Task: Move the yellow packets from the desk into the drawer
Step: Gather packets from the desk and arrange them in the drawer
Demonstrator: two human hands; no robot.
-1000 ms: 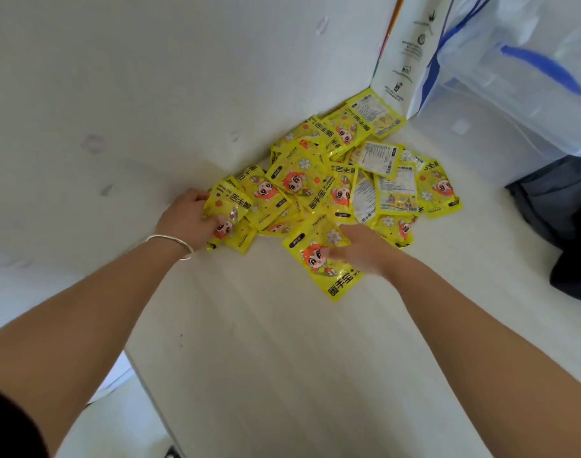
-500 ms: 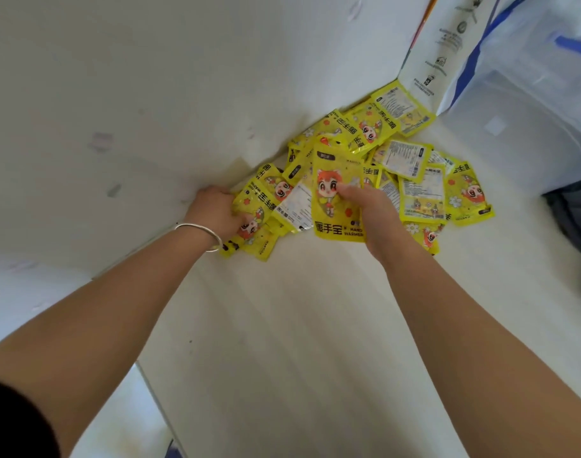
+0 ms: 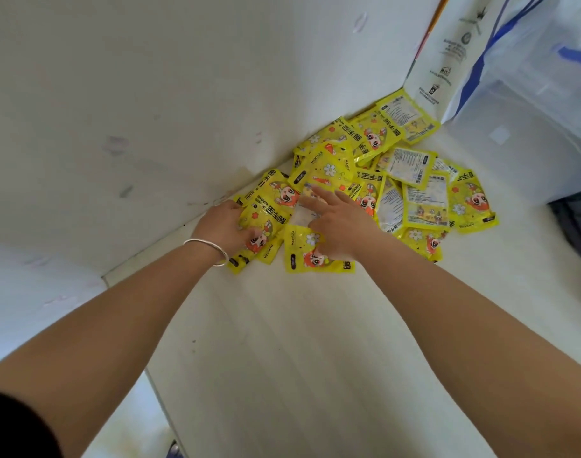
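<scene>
Update: L hand point(image 3: 225, 226) grips stack of yellow foil packets point(image 3: 269, 209). R hand point(image 3: 342, 231) let go of pkt it held 0.5s ago, now flat, fingers splayed on pile. Bulk beyond on pale wood desk point(image 3: 282, 358), against white wall point(image 3: 150, 94); drawer unseen, prob nothing stowed yet.

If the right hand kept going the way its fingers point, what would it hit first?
Most likely the yellow packets gripped in the left hand, just ahead of the right hand's straight fingers; the white wall stands behind them. Depth is unclear.
</scene>
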